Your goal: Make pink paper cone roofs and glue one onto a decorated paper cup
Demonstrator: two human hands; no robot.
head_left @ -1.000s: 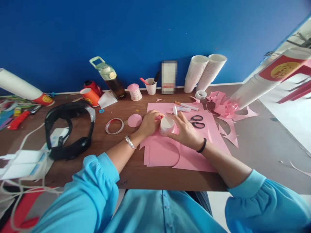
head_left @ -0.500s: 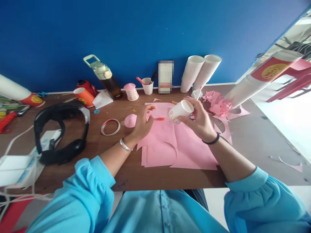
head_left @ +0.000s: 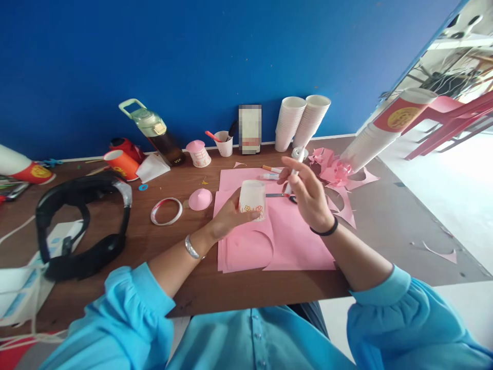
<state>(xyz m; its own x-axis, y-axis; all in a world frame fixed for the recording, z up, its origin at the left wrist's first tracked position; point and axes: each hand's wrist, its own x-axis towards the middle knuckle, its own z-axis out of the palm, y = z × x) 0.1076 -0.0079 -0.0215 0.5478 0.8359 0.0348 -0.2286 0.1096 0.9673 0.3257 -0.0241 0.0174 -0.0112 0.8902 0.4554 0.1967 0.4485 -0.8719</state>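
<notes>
My left hand (head_left: 227,215) is closed around a white paper cup (head_left: 252,198) with red and yellow drawings near its lower end. To the right, my right hand (head_left: 308,192) has its thumb and fingers around a slim white tube (head_left: 295,172), partly hidden by the fingers. Between the hands, scissors (head_left: 275,195) lie on pink paper sheets (head_left: 300,236). A pink paper cone (head_left: 201,199) sits left of the cup. Farther back stands a decorated cup with a pink cone top (head_left: 199,155).
A tape roll (head_left: 166,211), a black headband device (head_left: 82,267) and an orange cup (head_left: 122,164) are on the left. Along the wall stand a bottle (head_left: 165,144), a cup of pens (head_left: 224,146), a phone and stacked cups (head_left: 288,123). Pink scraps (head_left: 335,167) lie at right.
The paper cup has passed from my right hand to my left and now stands more upright. My right hand now holds the white tube. The view has shifted slightly.
</notes>
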